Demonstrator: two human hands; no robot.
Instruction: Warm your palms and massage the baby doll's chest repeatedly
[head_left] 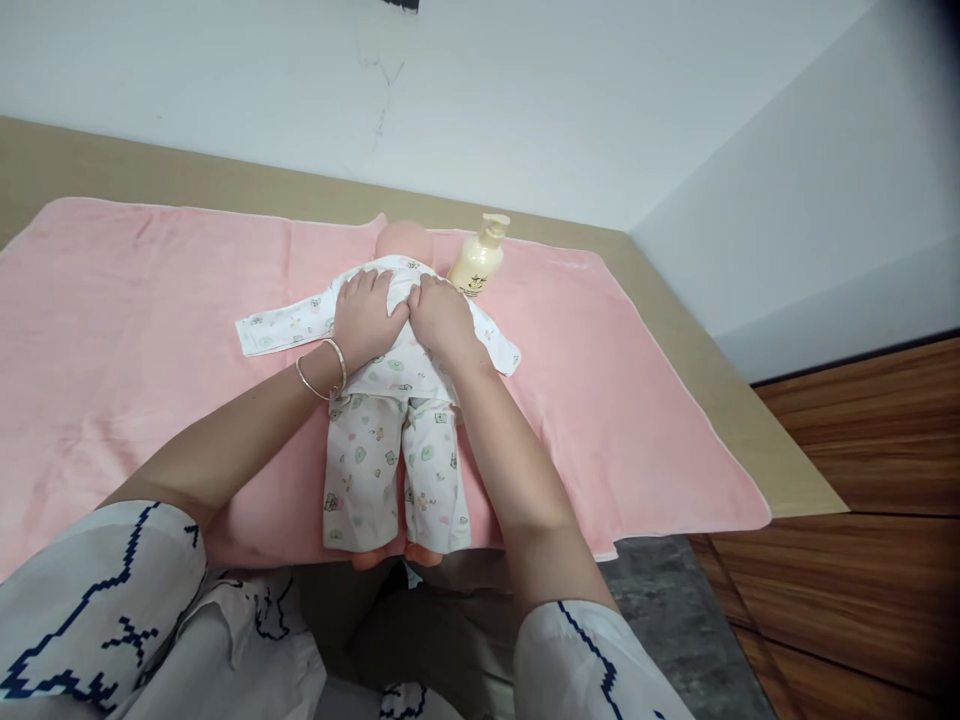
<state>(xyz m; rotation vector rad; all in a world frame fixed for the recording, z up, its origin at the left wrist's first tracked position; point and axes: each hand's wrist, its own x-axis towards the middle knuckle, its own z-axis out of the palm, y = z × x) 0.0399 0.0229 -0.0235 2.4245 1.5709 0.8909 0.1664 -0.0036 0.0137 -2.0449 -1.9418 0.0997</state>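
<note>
A baby doll (403, 241) lies stretched out on a pink blanket (585, 380), its bald head pointing away from me and its feet at the near edge. It wears a white printed top (401, 368) and matching trousers (364, 480). My left hand (367, 318) rests flat on the left of the doll's upper body, fingers extended. On the other side lies my right hand (444, 318), palm down with its fingers slightly bent. Both thumbs nearly meet over the middle of the top. The doll's face is not visible.
Just beyond my right hand, a pale yellow pump bottle (477, 262) stands beside the doll's head. The blanket covers much of a light wooden table (667, 330), which meets a white wall (300, 90). Brown wooden panels (847, 590) are at the right.
</note>
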